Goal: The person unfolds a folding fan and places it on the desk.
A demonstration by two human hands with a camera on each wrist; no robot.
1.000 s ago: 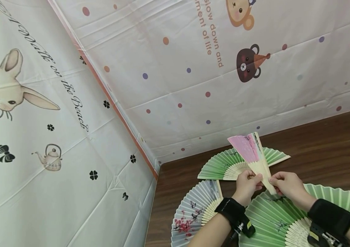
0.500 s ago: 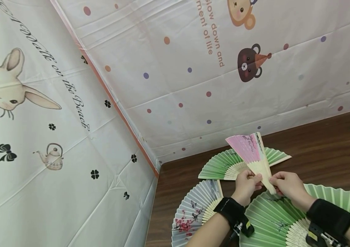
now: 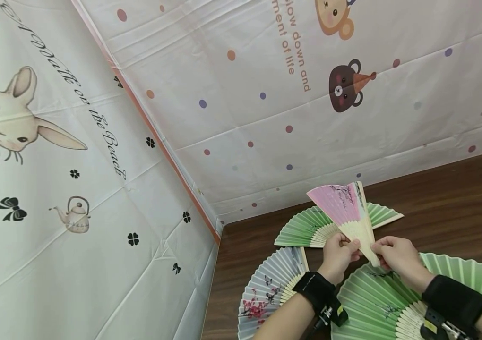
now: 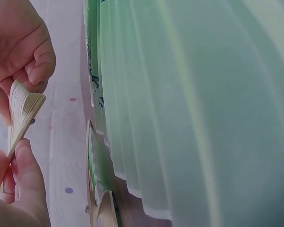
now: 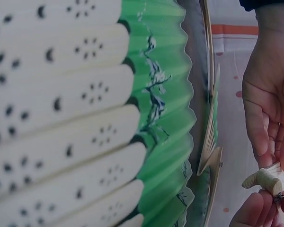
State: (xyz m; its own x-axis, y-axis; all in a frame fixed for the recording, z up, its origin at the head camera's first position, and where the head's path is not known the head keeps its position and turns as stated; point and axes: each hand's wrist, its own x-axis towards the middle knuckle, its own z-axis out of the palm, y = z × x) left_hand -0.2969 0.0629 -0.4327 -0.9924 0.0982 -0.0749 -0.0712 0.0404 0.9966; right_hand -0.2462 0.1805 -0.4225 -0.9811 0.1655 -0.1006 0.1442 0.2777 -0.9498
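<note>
Both hands hold a pink folding fan (image 3: 338,205) with pale wooden ribs, spread partway, above the table. The left hand (image 3: 337,259) pinches the ribs on their left side. The right hand (image 3: 399,259) pinches the outer stick near the pivot end. Seen in the left wrist view, the stacked ribs of the pink fan (image 4: 22,111) lie between the fingers of the two hands; its pivot end (image 5: 269,182) shows in the right wrist view. Under and around the hands are a large spread green fan (image 3: 370,295), a smaller green fan (image 3: 298,226) behind, and a grey-blue blossom fan (image 3: 262,288) at left.
The dark wooden table (image 3: 445,203) meets a printed white cloth backdrop (image 3: 241,118) at the back and a printed side cloth (image 3: 96,250) at the left. Black straps with small cameras sit on both wrists. The large green fan lies beneath the right forearm.
The pink fan's leaf has spread slightly wider, its left edge shifting left. Both hands keep their hold and barely move. The whole head view has shifted a little.
</note>
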